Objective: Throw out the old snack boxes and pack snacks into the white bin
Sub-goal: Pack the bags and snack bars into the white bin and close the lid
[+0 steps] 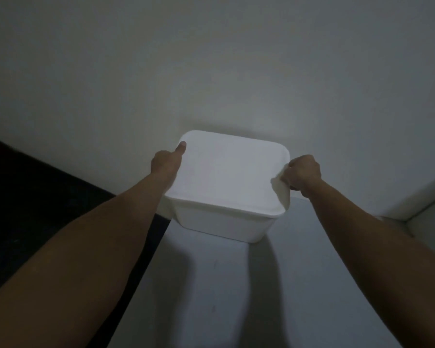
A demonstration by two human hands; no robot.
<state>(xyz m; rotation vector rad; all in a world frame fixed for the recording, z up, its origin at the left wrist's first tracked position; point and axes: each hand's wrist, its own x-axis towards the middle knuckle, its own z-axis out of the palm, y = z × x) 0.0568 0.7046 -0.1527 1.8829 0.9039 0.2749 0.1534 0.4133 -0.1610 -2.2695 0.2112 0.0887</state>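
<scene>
The white bin (226, 182) sits lidded on the pale shelf (261, 285), against the wall. My left hand (166, 163) clasps the bin's left side, thumb on the lid; my right hand (303, 174) fingers pinch its right rim. I see no snacks or old boxes, so packing seems undone.

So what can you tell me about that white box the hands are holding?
The white bin is a squarish tub with rounded corners, and it looks like smooth plastic. Its top looks flat and closed, like a lid, so nothing inside shows. It sits upright on a pale surface, close to the wall. The left hand grips its left side with the thumb lying on top. The right hand is curled tight around its right edge.
</scene>
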